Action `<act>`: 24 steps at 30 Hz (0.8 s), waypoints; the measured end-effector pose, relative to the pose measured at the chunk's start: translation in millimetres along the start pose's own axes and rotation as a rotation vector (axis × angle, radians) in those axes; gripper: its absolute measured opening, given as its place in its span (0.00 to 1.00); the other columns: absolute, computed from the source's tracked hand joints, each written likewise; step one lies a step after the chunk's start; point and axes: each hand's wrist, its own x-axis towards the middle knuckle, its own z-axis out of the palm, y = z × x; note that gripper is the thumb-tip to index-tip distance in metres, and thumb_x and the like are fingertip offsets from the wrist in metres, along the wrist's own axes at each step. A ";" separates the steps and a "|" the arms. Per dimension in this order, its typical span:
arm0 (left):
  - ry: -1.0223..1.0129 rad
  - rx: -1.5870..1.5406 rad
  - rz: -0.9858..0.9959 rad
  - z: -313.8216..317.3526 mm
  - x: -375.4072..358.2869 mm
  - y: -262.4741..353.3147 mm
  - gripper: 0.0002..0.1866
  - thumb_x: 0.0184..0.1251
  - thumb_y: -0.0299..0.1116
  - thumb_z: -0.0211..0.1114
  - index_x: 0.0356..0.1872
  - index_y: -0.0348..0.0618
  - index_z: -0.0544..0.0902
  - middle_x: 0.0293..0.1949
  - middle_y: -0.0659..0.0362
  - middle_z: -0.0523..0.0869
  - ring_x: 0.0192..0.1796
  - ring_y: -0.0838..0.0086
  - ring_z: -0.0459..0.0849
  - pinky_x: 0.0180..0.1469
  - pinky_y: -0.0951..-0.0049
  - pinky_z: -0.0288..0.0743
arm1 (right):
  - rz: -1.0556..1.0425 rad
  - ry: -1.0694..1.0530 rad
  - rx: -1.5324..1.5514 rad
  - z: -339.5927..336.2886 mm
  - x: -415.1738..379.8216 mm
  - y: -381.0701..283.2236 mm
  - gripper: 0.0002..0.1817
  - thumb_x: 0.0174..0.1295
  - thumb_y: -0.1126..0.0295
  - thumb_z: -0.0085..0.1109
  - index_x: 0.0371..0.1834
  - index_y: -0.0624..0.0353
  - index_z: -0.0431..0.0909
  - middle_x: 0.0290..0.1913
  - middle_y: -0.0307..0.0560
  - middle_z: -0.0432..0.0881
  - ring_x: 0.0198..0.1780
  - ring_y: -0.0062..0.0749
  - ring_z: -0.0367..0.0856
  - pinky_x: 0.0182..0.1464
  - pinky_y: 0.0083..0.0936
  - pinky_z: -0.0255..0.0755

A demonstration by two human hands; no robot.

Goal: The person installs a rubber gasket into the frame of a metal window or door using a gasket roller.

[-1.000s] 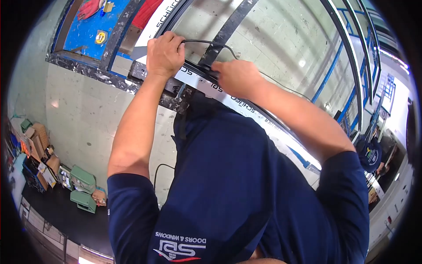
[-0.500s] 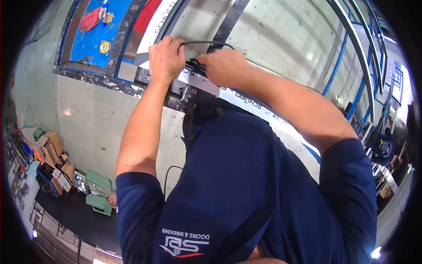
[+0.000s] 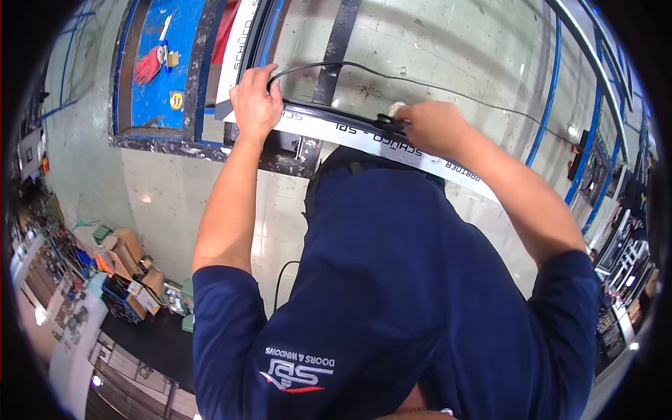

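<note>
A white-faced frame profile with black lettering lies across in front of my body, its dark inner edge facing away from me. My left hand is at the frame's left corner, thumb and fingers closed on a thin black rubber seal. From there the seal arcs away to the right over the frame's opening. Further right along the same profile, my right hand grips a small hand tool with a black rounded head, which is at the profile's inner edge. Its handle is mostly hidden by my fingers.
Dark paint-spotted bench beams support the frame. On a blue panel at the left lie a red glove and a yellow tape measure. Blue rack bars stand at the right. Cardboard boxes are at lower left.
My right hand has moved right along the profile with the tool, away from my left hand. My left hand stays at the corner, and more of the seal now shows.
</note>
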 end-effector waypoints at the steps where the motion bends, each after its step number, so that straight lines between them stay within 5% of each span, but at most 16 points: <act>1: 0.095 -0.047 0.002 0.9 1.6 3.4 0.08 0.65 0.32 0.69 0.44 0.52 0.88 0.45 0.62 0.85 0.51 0.63 0.84 0.58 0.57 0.68 | 0.069 0.126 0.140 11.6 -14.4 10.4 0.17 0.68 0.66 0.56 0.58 0.45 0.83 0.44 0.51 0.89 0.51 0.51 0.88 0.50 0.47 0.81; 4: 0.136 -0.030 0.081 -8.1 2.7 14.7 0.07 0.62 0.28 0.71 0.40 0.46 0.86 0.44 0.58 0.85 0.49 0.57 0.83 0.58 0.53 0.70 | 0.265 0.427 0.539 53.9 -47.7 42.7 0.24 0.71 0.66 0.58 0.70 0.38 0.76 0.47 0.52 0.90 0.48 0.53 0.87 0.49 0.46 0.80; 7: -0.290 -0.090 0.299 -17.4 9.2 28.1 0.07 0.65 0.33 0.71 0.39 0.43 0.86 0.39 0.54 0.87 0.47 0.55 0.83 0.52 0.55 0.75 | 0.387 0.748 0.630 119.0 -67.3 74.2 0.26 0.71 0.71 0.61 0.72 0.42 0.76 0.56 0.52 0.88 0.49 0.50 0.88 0.50 0.39 0.80; 10: -0.624 -0.003 0.246 -13.5 24.5 31.3 0.10 0.69 0.35 0.69 0.42 0.38 0.87 0.41 0.49 0.89 0.48 0.50 0.86 0.54 0.55 0.77 | 0.373 0.987 0.562 166.0 -74.3 98.3 0.25 0.71 0.74 0.61 0.72 0.50 0.76 0.63 0.51 0.85 0.54 0.46 0.88 0.53 0.34 0.80; 11: -0.766 0.050 0.197 -14.2 31.6 32.3 0.13 0.73 0.38 0.66 0.45 0.37 0.88 0.42 0.46 0.89 0.49 0.48 0.87 0.55 0.56 0.78 | 0.398 0.961 0.551 173.7 -77.1 102.7 0.25 0.71 0.76 0.60 0.71 0.53 0.76 0.64 0.52 0.84 0.57 0.45 0.87 0.56 0.34 0.79; 15: -1.081 0.091 -0.012 -12.9 55.4 51.8 0.13 0.75 0.36 0.64 0.48 0.37 0.87 0.44 0.46 0.90 0.49 0.50 0.88 0.54 0.58 0.80 | 0.325 1.027 0.639 196.8 -69.8 116.8 0.27 0.69 0.79 0.60 0.73 0.59 0.74 0.45 0.51 0.82 0.42 0.46 0.80 0.49 0.33 0.74; 18: -1.183 0.045 -0.154 -9.6 66.5 62.4 0.13 0.75 0.37 0.65 0.49 0.37 0.87 0.43 0.46 0.90 0.47 0.52 0.89 0.52 0.60 0.80 | 0.447 0.982 0.870 216.8 -66.7 123.3 0.25 0.72 0.79 0.58 0.72 0.66 0.72 0.54 0.54 0.83 0.52 0.40 0.81 0.57 0.32 0.74; 19: -1.209 0.051 -0.195 -9.5 70.6 68.2 0.14 0.75 0.37 0.65 0.50 0.37 0.87 0.41 0.47 0.90 0.43 0.58 0.90 0.49 0.64 0.81 | 0.437 0.979 0.881 220.9 -67.3 125.0 0.26 0.75 0.79 0.55 0.75 0.67 0.68 0.63 0.55 0.78 0.57 0.37 0.80 0.62 0.30 0.72; 20: -1.203 0.038 -0.304 -8.6 72.4 72.4 0.14 0.73 0.39 0.67 0.46 0.37 0.88 0.41 0.46 0.90 0.44 0.53 0.89 0.50 0.61 0.81 | 0.429 0.982 0.888 226.1 -69.3 125.1 0.27 0.77 0.79 0.51 0.78 0.68 0.63 0.72 0.56 0.74 0.63 0.34 0.79 0.67 0.27 0.71; 22: -1.209 0.037 -0.342 -5.7 72.6 72.5 0.12 0.71 0.36 0.70 0.46 0.37 0.88 0.40 0.48 0.90 0.43 0.55 0.89 0.49 0.63 0.81 | 0.553 0.956 1.041 226.5 -73.9 118.7 0.27 0.78 0.78 0.51 0.78 0.71 0.61 0.73 0.61 0.72 0.68 0.38 0.78 0.71 0.30 0.69; 24: -1.209 0.049 -0.335 -4.1 68.4 69.1 0.12 0.70 0.35 0.71 0.46 0.36 0.87 0.41 0.48 0.90 0.44 0.55 0.89 0.48 0.63 0.81 | 0.459 0.957 0.882 227.7 -78.7 123.7 0.25 0.78 0.79 0.50 0.75 0.76 0.61 0.71 0.66 0.73 0.66 0.43 0.80 0.69 0.31 0.71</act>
